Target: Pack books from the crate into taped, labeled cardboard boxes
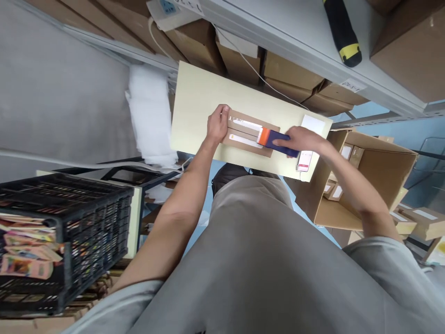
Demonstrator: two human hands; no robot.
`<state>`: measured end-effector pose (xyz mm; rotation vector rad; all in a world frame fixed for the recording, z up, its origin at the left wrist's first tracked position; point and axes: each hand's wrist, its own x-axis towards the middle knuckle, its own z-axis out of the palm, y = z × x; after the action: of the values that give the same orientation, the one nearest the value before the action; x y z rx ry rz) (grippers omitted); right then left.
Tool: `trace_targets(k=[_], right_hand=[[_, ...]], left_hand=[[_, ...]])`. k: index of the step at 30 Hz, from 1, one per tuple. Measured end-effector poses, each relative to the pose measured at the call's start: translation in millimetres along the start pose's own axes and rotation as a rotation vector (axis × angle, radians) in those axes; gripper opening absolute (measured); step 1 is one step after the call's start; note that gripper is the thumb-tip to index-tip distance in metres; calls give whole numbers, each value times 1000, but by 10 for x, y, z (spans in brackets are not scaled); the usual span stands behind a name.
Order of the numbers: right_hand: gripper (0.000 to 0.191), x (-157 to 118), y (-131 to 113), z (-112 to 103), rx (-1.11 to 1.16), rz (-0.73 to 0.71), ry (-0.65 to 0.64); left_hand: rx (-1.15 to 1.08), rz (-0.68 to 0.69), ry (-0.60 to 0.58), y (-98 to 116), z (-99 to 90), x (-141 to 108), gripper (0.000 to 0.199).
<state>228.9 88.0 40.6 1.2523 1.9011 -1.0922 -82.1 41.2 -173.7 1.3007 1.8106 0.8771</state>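
Note:
On the pale yellow board (198,102) lies a flat brown cardboard piece (243,131) with white strips along it. My left hand (218,123) grips the cardboard's left end, fingers closed on its edge. A dark blue tool with an orange band (283,143) is held in my right hand (301,139); its light front end rests over the right part of the cardboard. Close beside my right hand, a phone with a white and pink screen (304,161) lies on the board, below a white sheet (313,124).
A black crate (97,227) with colourful packets stands at the lower left. White sheets (151,116) hang left of the board. An open cardboard box (375,174) is at the right. A shelf (295,51) runs above, bearing a black-yellow tool (342,32).

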Motion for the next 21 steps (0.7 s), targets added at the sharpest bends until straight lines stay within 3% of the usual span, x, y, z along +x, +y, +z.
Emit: trace_targets(k=[3,6,13,21], right_hand=[[78,-366,495,-26,40,45,-47],[76,-397,759,61,61,56,-60],[72,5,955,320,161,45,-82],[73,-246,1007,383,194,-11,-59]], left_hand=[[29,20,15,-37,10,11,86],[48,32,21,-42,5,9,85],[108,12,56,4,-1,-18,84],[179,-7,45,32,-25,-30,82]])
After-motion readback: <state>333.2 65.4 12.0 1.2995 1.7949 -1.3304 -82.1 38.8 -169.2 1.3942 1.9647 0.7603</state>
